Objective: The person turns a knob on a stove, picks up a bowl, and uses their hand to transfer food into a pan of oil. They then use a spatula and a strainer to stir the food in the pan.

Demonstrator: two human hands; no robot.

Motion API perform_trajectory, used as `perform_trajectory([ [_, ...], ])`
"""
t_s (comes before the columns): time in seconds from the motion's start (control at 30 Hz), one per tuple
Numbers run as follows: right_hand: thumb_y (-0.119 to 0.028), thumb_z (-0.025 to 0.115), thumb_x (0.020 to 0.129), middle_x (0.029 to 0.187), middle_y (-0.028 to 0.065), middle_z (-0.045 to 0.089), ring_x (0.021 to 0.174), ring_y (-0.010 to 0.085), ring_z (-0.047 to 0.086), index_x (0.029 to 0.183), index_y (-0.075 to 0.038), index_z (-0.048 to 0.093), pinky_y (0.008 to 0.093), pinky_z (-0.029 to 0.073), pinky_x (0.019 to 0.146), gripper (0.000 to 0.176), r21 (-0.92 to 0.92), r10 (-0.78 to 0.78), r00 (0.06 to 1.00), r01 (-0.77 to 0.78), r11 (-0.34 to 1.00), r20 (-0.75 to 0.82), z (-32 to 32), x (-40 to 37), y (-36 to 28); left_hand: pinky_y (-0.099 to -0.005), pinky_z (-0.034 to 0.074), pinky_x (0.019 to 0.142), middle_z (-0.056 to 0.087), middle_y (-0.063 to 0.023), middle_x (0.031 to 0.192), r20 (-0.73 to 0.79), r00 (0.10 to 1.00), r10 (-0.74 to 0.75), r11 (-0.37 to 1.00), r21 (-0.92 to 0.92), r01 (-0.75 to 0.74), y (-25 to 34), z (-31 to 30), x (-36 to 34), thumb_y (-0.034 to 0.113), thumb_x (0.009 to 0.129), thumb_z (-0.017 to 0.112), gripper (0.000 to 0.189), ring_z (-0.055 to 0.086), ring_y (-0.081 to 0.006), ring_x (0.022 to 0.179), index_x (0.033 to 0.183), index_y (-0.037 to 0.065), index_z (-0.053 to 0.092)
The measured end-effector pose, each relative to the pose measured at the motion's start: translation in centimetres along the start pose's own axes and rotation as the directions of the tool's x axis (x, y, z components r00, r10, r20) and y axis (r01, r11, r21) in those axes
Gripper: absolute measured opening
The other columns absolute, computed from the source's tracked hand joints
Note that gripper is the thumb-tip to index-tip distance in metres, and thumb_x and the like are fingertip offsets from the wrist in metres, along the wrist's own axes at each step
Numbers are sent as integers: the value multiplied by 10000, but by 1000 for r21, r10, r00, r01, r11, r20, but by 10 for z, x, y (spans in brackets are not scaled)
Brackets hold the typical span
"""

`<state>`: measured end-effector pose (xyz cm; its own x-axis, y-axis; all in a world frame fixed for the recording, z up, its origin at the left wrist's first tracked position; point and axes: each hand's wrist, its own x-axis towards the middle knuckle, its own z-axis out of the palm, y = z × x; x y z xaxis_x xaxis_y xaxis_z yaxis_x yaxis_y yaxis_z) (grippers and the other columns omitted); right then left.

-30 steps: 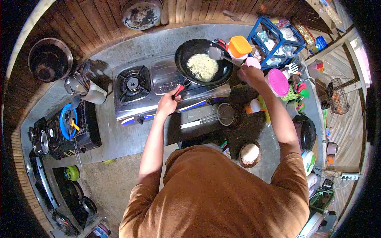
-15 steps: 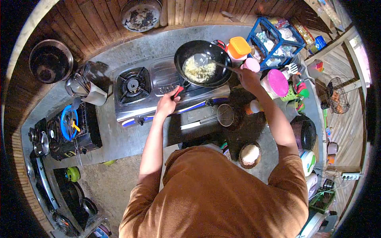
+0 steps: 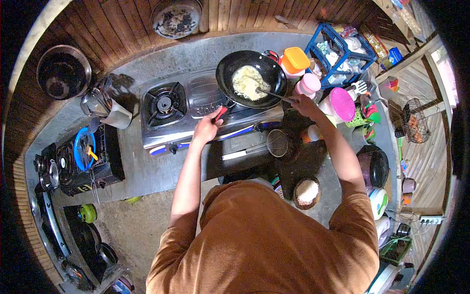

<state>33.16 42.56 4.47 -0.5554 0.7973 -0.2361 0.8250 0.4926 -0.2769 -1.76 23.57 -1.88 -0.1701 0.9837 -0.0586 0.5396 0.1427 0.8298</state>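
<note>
A black wok (image 3: 227,73) rests on the right side of the steel gas stove (image 3: 196,130), with pale yellow food (image 3: 247,81) spread inside it. My left hand (image 3: 208,126) is closed on the wok's red and black handle (image 3: 221,113). My right hand (image 3: 303,106) grips the handle of a dark spatula (image 3: 274,94), whose blade touches the lower right edge of the food. The left burner (image 3: 165,104) has nothing on it.
A strainer (image 3: 277,143) lies before the stove, near a bowl of white food (image 3: 308,191). Right of the wok are an orange-lidded container (image 3: 296,59), a pink-lidded tub (image 3: 342,104) and a blue rack (image 3: 338,41). A utensil holder (image 3: 117,116) stands left.
The spatula blade has moved from the upper part of the food down and to the right. My right hand has shifted slightly downward. My left hand keeps its hold.
</note>
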Motion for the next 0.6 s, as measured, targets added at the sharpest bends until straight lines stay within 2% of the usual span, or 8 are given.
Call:
perform_trajectory([
  [0.17,-157,540,857,1039,197,608,961,348,583,1138,-56,559,404,475,845,299,-85,-39,976,21,996,-213,2,-7,-2,-311,401,961,559,-108,1256,30,999,-21,999,-37,22,3,-3,-1,201,848,634,537,535,-225,1163,1347,257,443],
  [0.23,-164,454,886,736,207,597,652,363,615,1169,-83,550,468,484,512,310,93,-204,761,327,940,-616,35,20,47,-307,397,963,561,-111,1253,22,1000,-7,999,-38,8,3,-4,-1,198,849,633,531,532,-219,1166,1344,253,448],
  [0.27,-164,454,886,736,207,597,652,363,615,1169,-83,550,468,484,512,310,83,-200,757,317,945,-623,40,28,62,-316,406,953,557,-122,1249,30,1000,-4,998,-57,5,3,-5,0,206,855,625,516,539,-246,1156,1337,267,452],
  [0.33,-113,442,870,703,182,561,616,350,606,1166,1,504,457,475,477,323,-450,-268,795,-7,893,-545,52,41,86,-324,421,927,571,-137,1218,33,999,-39,996,-75,41,12,-7,-6,208,858,620,503,562,-268,1124,1327,292,459],
  [0.43,-100,454,855,686,190,564,630,356,613,1088,78,513,472,477,490,300,-463,-379,779,130,877,-500,65,50,96,-323,418,931,566,-138,1224,6,1000,-22,999,-27,22,17,-8,-7,203,858,618,501,560,-264,1128,1325,296,461],
  [0.47,-161,580,828,880,168,604,791,301,603,985,-28,558,403,480,690,207,-521,-193,934,8,853,-302,52,29,78,-321,413,943,552,-133,1245,54,995,-81,996,-37,83,20,-11,-6,196,856,615,505,549,-266,1143,1330,274,460],
  [0.5,-161,580,828,880,168,604,791,301,603,985,-28,558,403,480,690,207,-523,-193,934,7,852,-301,38,16,51,-321,413,943,552,-133,1245,54,995,-80,996,-39,82,20,-10,-6,196,856,615,505,549,-266,1143,1330,274,460],
  [0.6,-160,547,862,883,179,658,817,341,626,1118,-102,620,421,488,728,272,-8,-31,995,31,999,-100,2,-12,-13,-321,413,943,544,-128,1258,17,1000,-18,999,-42,19,15,-8,-5,194,857,610,508,547,-271,1145,1337,252,454],
])
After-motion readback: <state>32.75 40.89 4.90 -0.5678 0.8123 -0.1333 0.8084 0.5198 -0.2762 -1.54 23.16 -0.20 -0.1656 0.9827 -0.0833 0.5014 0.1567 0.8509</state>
